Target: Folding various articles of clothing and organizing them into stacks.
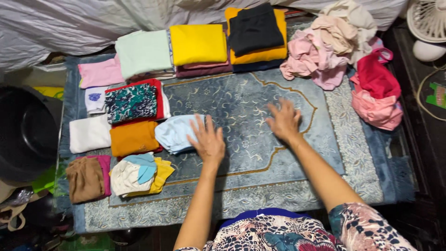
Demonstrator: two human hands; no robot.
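My left hand [207, 139] lies flat, fingers spread, on the right edge of a folded light blue cloth [174, 133] on the blue patterned rug [260, 153]. My right hand [284, 120] hovers open over the bare middle of the rug, holding nothing. Left of the blue cloth sit a folded orange cloth [134, 138] and a folded white one [89, 134]. A heap of unfolded pink, cream and red clothes [344, 56] lies at the rug's far right corner.
Folded stacks line the far edge: mint [143, 52], yellow [198, 44], black on orange [254, 29]. More folded pieces sit at the left, including a green patterned one [131, 102]. A dark tub [23, 132] stands at left, a white fan [429, 18] at top right.
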